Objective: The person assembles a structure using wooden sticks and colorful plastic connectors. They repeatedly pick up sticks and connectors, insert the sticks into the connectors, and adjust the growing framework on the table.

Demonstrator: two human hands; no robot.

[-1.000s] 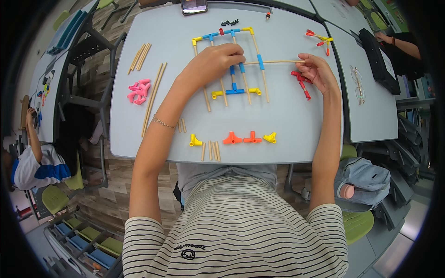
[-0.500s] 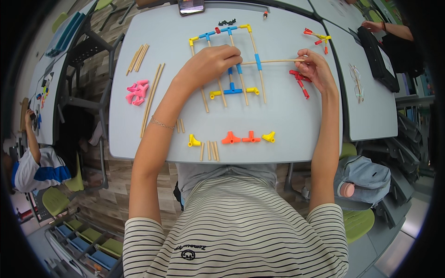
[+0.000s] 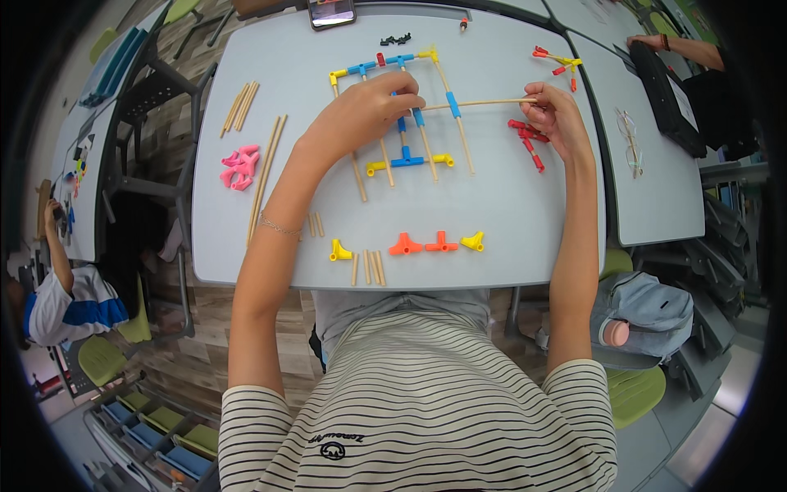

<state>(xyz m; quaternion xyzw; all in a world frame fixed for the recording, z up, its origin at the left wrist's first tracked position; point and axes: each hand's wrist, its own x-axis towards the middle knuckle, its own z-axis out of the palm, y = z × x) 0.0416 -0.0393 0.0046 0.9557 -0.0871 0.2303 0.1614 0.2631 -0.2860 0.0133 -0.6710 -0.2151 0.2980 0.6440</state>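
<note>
- Right hand [image 3: 557, 121]: fingers pinched narrow on the right end of a thin wooden stick [image 3: 492, 102]; palm partly turned up.
- Left hand [image 3: 369, 105]: fingers bent and drawn together over the middle of the frame; their tips meet the stick's left end or a blue sleeve there. Cannot tell which they grip, as the hand covers it.
- Stick lies leftward from the right fingers, long axis running side to side, nearly square to the frame's uprights. It meets the blue connector [image 3: 453, 105] on the outermost right upright; whether it passes through or over cannot be told. That connector sits between the hands, nearer the left.
- Frame [image 3: 462, 141]: wooden uprights lying toward the person, joined along the far edge by yellow and blue pieces with one red; a shorter yellow-and-blue crosspiece [image 3: 406, 159] at the near side.
- Just below the right hand: red connectors [image 3: 531, 139] on the surface [image 3: 525, 221]. Farther off, a red-and-yellow cluster [image 3: 564, 64].
- Left of the left arm: pink connectors [image 3: 239, 168], long sticks [image 3: 266, 180].
- Near edge: orange connectors [image 3: 406, 244], short sticks [image 3: 373, 269].
- Far edge: phone [image 3: 332, 13], black pieces [image 3: 396, 39].
</note>
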